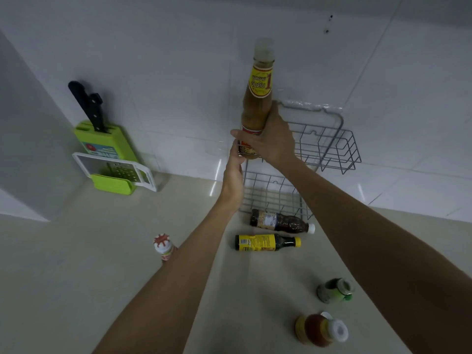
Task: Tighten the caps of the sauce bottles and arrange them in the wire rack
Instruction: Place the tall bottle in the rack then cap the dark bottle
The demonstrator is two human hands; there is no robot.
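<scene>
A tall brown sauce bottle [256, 103] with a yellow label and pale cap is held upright in front of the wall, at the left end of the grey wire rack [339, 146]. My right hand [274, 141] wraps its lower body. My left hand [233, 172] touches its base from below. Two dark bottles lie on the counter under the rack: one with a white cap [281, 222], one with a yellow label and cap [267, 242]. Three more bottles stand upright: a red-and-white one [163, 247], a green one [335, 290], an amber one [321, 329].
A green knife block [107, 146] with a black-handled knife [86, 106] leans on the wall at the left, with a white grater [115, 169] in front. The rack's lower tier [270, 192] hangs just above the beige counter [76, 264].
</scene>
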